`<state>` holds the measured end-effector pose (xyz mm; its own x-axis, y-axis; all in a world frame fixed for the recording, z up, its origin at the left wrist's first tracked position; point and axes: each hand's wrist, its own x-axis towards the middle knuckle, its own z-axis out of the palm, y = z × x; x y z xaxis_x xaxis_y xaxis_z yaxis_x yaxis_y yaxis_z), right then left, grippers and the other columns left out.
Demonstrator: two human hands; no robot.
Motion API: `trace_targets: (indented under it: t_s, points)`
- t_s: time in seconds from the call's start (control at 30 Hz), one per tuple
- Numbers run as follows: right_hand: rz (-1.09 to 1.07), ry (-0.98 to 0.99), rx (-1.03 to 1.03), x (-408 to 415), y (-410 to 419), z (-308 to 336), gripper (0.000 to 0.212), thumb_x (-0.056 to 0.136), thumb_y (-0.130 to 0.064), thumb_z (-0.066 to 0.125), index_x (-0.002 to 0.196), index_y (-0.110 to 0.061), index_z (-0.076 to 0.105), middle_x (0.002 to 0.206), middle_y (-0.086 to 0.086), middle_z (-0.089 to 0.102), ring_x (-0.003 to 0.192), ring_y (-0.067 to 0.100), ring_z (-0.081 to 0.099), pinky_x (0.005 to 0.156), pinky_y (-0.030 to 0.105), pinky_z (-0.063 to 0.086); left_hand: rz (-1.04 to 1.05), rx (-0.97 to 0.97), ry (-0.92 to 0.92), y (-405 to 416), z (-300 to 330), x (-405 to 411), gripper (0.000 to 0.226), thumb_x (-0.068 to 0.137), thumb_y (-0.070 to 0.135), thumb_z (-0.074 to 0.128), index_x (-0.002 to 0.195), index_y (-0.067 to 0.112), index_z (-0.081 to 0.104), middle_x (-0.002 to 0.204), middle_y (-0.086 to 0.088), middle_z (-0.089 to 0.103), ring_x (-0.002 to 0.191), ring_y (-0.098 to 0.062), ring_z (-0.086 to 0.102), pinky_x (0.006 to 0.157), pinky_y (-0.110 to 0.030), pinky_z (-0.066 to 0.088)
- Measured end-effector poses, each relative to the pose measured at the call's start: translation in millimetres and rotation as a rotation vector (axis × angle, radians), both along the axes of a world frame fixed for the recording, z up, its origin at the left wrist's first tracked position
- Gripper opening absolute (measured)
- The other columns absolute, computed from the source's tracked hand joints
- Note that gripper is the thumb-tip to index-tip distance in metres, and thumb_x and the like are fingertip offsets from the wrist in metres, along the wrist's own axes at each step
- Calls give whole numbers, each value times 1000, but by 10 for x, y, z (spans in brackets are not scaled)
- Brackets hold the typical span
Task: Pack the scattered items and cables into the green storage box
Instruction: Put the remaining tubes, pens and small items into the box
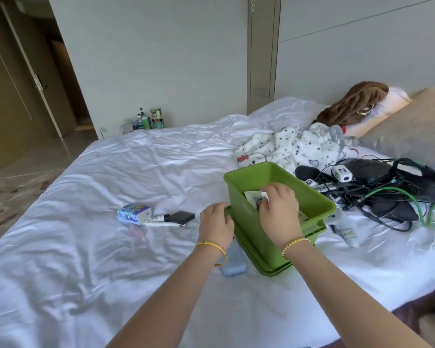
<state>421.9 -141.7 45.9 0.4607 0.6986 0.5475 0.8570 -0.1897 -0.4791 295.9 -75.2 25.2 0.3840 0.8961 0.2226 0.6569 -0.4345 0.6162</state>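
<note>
On my left the white sheet (91, 197) runs wide and bare out to the bed's left edge, with floor beyond it. Three small things lie together there, well apart from that edge: one blue tissue pack (134, 213), one white tube (158, 220) touching it, and one flat black block (181, 217) at the tube's far end.

My left hand (216, 222) grips the left rim of the green box (251, 222), fingers curled over the lip. Just below that wrist one pale blue case (232, 264) lies against the box's near corner. The box sits tilted, its near side resting on what looks like its green lid (274, 268).

My right hand (279, 207) is inside the box, fingertips pinching one small white item (264, 195); I cannot tell what it is. Under the hand there is paper and some small things I cannot count.

Just right of the box lies one white sock (348, 234), close to the box's corner. Beyond it one tangled heap of black cables (377, 194) holds one green cable (412, 197) and at least one white cube-shaped microphone (342, 173). Behind the heap lie one spotted blanket (294, 144), one brown cloth (349, 101) and one grey pillow (412, 131). There is little bare sheet on this side; the near bed edge shows at the lower right.
</note>
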Motion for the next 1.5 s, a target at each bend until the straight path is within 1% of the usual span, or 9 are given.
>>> trace_targets:
  t_s: [0.17,0.47,0.67,0.87,1.0,1.23,1.33,1.43,1.5]
  points:
    - [251,-94,97,-581,320,-190,37,74,6,51,109,-1,61,112,19,59,108,38,52,92,44,41,126,-34,50,346,-257,-621,43,92,10,47,134,7,43,138,-14,45,128,-30,38,109,-33,28]
    - [459,-80,-442,-1306,1113,-1047,51,90,-7,39,140,-13,30,143,7,32,129,24,31,107,32,30,235,-154,289,965,-800,-1529,49,95,14,43,142,9,29,149,-11,33,137,-25,30,113,-30,22]
    - [310,118,-503,-1480,1713,-1317,56,95,-17,38,146,-12,14,151,11,18,133,26,31,105,33,37,185,-168,419,1384,-1065,-1738,53,96,12,36,147,12,19,156,-8,17,142,-26,19,115,-32,24]
    - [196,243,-565,-1261,2184,-1408,71,94,-39,43,148,-19,2,148,10,17,121,35,44,93,44,44,127,71,669,1708,-1262,-1597,66,92,5,35,149,12,1,159,-8,2,146,-28,0,121,-40,4]
    - [213,241,-632,-1174,2344,-1479,71,92,-48,42,147,-20,8,151,4,15,123,31,46,93,40,45,101,151,773,1948,-1310,-1496,69,91,3,35,149,12,-2,158,-10,4,146,-30,2,119,-45,3]
    - [230,235,-593,-1100,2326,-1515,41,93,-42,45,124,-14,41,129,4,40,104,30,54,78,35,46,146,157,702,2050,-1288,-1440,44,90,5,38,133,15,34,140,-10,40,127,-32,39,110,-40,29]
    - [184,199,-586,-1167,2233,-1491,38,95,-35,43,124,-11,40,128,7,40,104,31,54,79,38,47,186,64,587,1995,-1283,-1507,48,89,2,36,133,20,34,145,-10,29,132,-31,30,109,-38,31]
    - [97,-81,-516,-1346,2094,-1512,55,89,-14,48,139,-13,27,142,11,31,114,28,48,80,36,50,201,-59,531,1939,-1297,-1626,61,85,-6,35,139,20,25,151,-7,16,141,-26,10,108,-35,35]
    - [136,-258,-449,-1450,1996,-1511,72,68,-6,65,135,-19,42,140,11,44,104,28,57,60,33,55,198,-87,561,1926,-1319,-1696,61,87,-6,33,143,15,19,150,-5,21,143,-25,6,111,-32,32]
